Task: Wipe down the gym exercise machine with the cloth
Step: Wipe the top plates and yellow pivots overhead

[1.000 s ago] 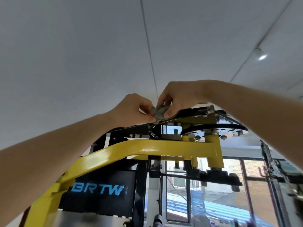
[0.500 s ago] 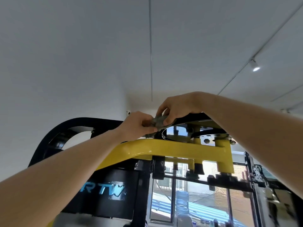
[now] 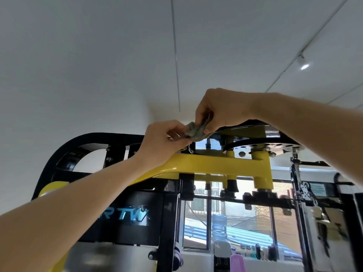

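I look up at the top of a gym machine with a yellow crossbar [image 3: 212, 164] and a black frame [image 3: 92, 137]. A small grey-green cloth [image 3: 194, 130] is bunched between both hands just above the crossbar's left end. My left hand [image 3: 163, 142] pinches the cloth's left side with curled fingers. My right hand [image 3: 220, 110] grips its right side from above, thumb down against the black top plate [image 3: 253, 127]. A black perforated disc [image 3: 261, 147] sits under that plate.
White ceiling with a spotlight [image 3: 303, 64] fills the upper view. Behind the machine is a window [image 3: 235, 222] with a water bottle [image 3: 219, 226] on a dispenser and several small bottles on the sill. A black cable column [image 3: 300, 203] stands at the right.
The view has shifted, showing more of the black curved frame on the left. Both hands keep hold of the cloth at the top of the machine, the right hand now lifted slightly above it.
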Demonstrator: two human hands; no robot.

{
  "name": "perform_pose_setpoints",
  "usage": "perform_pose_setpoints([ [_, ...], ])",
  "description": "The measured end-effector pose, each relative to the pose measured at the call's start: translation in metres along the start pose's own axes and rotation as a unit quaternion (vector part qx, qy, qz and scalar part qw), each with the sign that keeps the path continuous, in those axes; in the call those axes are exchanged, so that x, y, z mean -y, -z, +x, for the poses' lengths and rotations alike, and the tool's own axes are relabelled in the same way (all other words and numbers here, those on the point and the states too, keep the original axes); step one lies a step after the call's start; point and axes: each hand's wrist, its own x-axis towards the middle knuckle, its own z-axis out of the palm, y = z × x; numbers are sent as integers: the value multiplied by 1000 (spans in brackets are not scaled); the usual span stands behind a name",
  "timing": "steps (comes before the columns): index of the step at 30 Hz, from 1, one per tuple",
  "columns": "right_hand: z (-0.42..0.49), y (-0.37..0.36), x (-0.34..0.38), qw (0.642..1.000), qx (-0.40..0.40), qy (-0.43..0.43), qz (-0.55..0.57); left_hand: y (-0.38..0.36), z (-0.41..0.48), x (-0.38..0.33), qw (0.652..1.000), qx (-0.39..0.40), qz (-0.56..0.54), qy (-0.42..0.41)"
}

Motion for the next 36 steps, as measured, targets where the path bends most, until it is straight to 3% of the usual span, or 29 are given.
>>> perform_pose_setpoints([
  [6,-46,-17,5,993,-96,61,-4,-4,-24,-31,990,17,-140,31],
  [14,-69,-40,-1,972,-173,95,125,0,-42,-52,964,78,-226,114],
  [22,-78,-30,-22,944,-294,136,-56,-1,-35,-65,935,7,-269,231],
  [25,-83,-15,-36,948,-286,103,-96,-4,-33,-64,916,-53,-269,292],
  [29,-96,-8,-55,971,-229,55,29,-13,-29,-59,884,-135,-261,363],
  [36,-111,-16,-77,960,-204,90,170,-42,-26,-53,802,-207,-307,470],
])
